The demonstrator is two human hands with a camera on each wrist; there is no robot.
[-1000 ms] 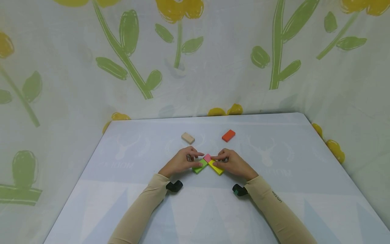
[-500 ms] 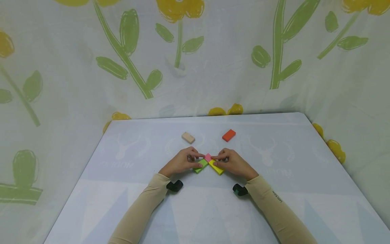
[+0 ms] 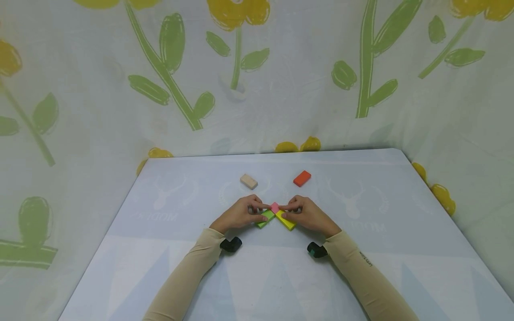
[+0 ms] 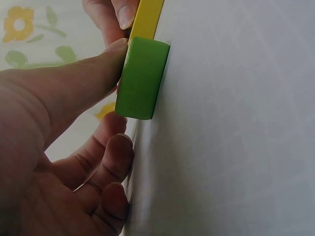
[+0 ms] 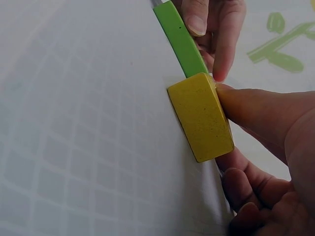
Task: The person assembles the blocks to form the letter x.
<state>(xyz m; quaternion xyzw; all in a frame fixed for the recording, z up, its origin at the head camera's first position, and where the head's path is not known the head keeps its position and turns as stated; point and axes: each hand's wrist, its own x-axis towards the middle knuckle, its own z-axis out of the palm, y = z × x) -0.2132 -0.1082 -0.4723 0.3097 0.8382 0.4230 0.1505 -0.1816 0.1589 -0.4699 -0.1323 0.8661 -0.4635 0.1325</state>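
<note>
Head view: left of the pink square-topped block (image 3: 275,207), we see the left hand (image 3: 239,213) pressing its thumb, without gripping, on the green rectangular block (image 3: 269,216), which points lengthwise at pink. Beyond-left, the pale wooden block (image 3: 249,181) lies apart. The yellow rectangular block (image 3: 286,222) slants lengthwise near-right; we judge three joined, two left loose. Beyond-right lies the orange rectangular block (image 3: 302,179); rightmost, the right hand (image 3: 310,214) likewise presses yellow.

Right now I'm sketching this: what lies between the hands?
The head view shows a pink block, a green block touching the left hand and a yellow block touching the right hand.
</note>
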